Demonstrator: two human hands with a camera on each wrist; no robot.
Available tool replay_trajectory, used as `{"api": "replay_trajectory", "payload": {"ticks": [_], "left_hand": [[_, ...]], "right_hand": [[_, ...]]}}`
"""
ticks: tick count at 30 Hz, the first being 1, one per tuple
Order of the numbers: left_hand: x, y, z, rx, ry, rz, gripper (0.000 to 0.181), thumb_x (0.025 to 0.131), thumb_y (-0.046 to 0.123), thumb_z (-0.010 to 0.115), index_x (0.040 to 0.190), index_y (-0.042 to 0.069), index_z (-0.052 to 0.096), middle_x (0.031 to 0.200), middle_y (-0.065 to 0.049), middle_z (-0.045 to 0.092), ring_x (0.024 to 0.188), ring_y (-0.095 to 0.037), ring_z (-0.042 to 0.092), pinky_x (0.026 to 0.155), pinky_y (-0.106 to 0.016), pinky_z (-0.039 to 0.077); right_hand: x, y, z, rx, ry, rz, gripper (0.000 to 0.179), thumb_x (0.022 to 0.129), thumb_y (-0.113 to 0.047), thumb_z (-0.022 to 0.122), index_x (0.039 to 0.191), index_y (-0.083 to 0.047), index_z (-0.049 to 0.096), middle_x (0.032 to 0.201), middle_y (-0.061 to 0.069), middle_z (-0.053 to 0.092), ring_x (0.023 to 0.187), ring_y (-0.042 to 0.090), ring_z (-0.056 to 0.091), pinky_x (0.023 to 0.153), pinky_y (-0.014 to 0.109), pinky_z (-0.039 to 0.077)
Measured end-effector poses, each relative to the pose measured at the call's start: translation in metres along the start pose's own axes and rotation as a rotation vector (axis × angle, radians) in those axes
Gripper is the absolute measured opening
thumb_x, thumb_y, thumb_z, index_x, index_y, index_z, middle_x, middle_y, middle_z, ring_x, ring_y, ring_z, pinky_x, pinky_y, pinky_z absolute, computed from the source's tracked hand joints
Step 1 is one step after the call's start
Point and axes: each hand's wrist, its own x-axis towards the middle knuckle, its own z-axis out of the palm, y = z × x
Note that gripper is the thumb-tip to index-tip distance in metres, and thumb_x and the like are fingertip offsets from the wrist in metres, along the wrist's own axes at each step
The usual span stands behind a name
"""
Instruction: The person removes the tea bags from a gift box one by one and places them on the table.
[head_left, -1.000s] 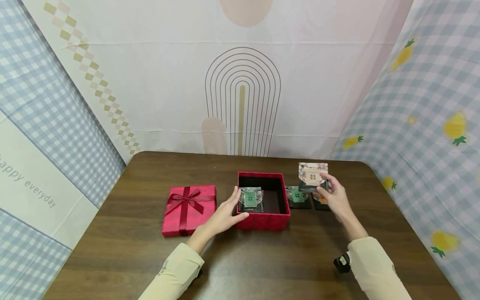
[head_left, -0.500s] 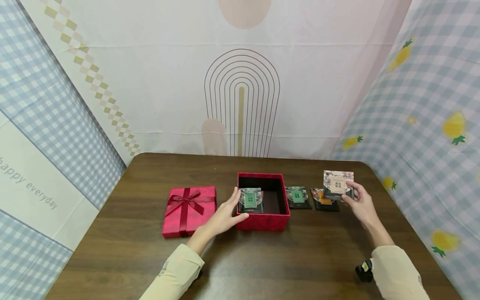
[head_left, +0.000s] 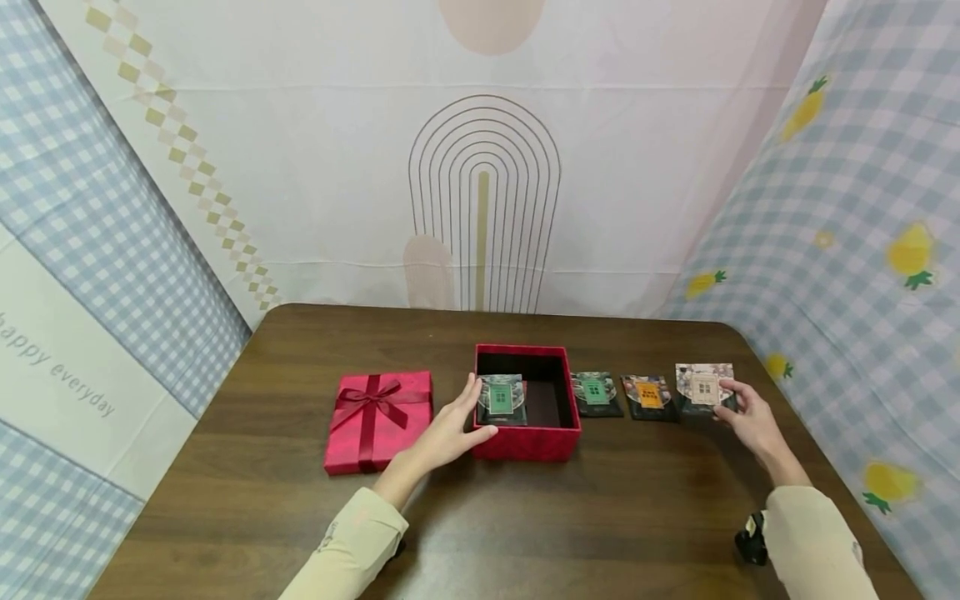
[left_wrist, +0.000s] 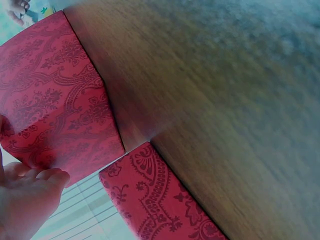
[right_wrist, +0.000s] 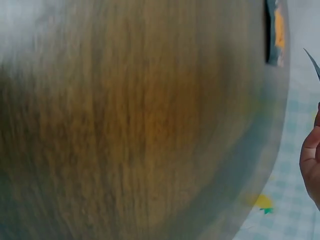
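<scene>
An open red box (head_left: pixel 525 442) stands mid-table with a green-labelled packet (head_left: pixel 502 398) leaning inside at its left. My left hand (head_left: pixel 474 410) rests against the box's front-left corner, fingers along the left wall and thumb on the front; the left wrist view shows the fingers (left_wrist: pixel 30 197) touching the patterned wall (left_wrist: pixel 50 100). To the right of the box lie a green packet (head_left: pixel 595 393) and an orange packet (head_left: pixel 648 396). My right hand (head_left: pixel 724 400) pinches a beige packet (head_left: pixel 703 386) low over the table just right of the orange one.
The red lid with a ribbon bow (head_left: pixel 378 417) lies left of the box. The brown table (head_left: pixel 600 517) has rounded far corners; patterned fabric walls (head_left: pixel 862 250) close in on three sides. The right wrist view is blurred, showing wood and the orange packet's edge (right_wrist: pixel 275 32).
My right hand has carried the beige packet rightward and down, from above the two lying packets to table level beside the orange one. The left hand has stayed at the box.
</scene>
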Motion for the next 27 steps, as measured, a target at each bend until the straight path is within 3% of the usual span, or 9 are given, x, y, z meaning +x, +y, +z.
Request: {"api": "replay_trajectory", "payload": {"ticks": [3,9,12,22,27], "left_hand": [[0.0,-0.001,-0.001,0.013,0.004,-0.002,0.082,0.087,0.035,0.061,0.146,0.003,0.014,0.152,-0.017,0.006,0.133,-0.032,0.026,0.105,-0.045,0.028],[0.0,-0.001,-0.003,0.018,0.018,-0.007,0.082,0.086,0.035,0.061,0.145,0.002,0.015,0.152,-0.015,0.007,0.133,-0.032,0.027,0.104,-0.045,0.029],[0.001,0.0,-0.004,0.016,0.015,-0.003,0.082,0.086,0.036,0.061,0.145,0.002,0.015,0.152,-0.015,0.007,0.133,-0.032,0.027,0.104,-0.045,0.029],[-0.001,-0.001,0.002,0.003,0.002,0.0,0.083,0.086,0.036,0.061,0.145,0.0,0.015,0.152,-0.017,0.007,0.133,-0.032,0.026,0.104,-0.045,0.029],[0.0,-0.002,0.002,-0.002,-0.002,0.003,0.083,0.086,0.037,0.06,0.145,0.002,0.014,0.152,-0.016,0.006,0.134,-0.033,0.025,0.104,-0.046,0.029]], "right_hand": [[0.004,0.007,-0.001,-0.023,-0.021,0.019,0.047,0.083,0.012,0.051,0.124,0.018,0.029,0.081,-0.023,0.054,0.061,-0.002,0.056,0.058,0.019,0.049],[0.011,0.014,0.001,-0.105,-0.058,0.037,0.05,0.082,0.011,0.052,0.127,0.016,0.03,0.097,0.021,0.059,0.061,0.0,0.056,0.058,0.022,0.048],[0.012,0.016,0.0,-0.13,-0.064,0.054,0.05,0.082,0.011,0.051,0.127,0.017,0.03,0.1,0.032,0.056,0.061,0.0,0.056,0.057,0.022,0.047],[0.012,0.03,-0.013,-0.213,-0.13,0.094,0.049,0.081,0.013,0.051,0.123,0.022,0.028,0.111,0.043,0.043,0.067,0.0,0.051,0.058,0.02,0.047],[0.015,0.032,-0.014,-0.302,-0.149,0.106,0.047,0.081,0.01,0.052,0.122,0.02,0.032,0.12,0.044,0.037,0.089,0.026,0.052,0.068,0.029,0.048]]}}
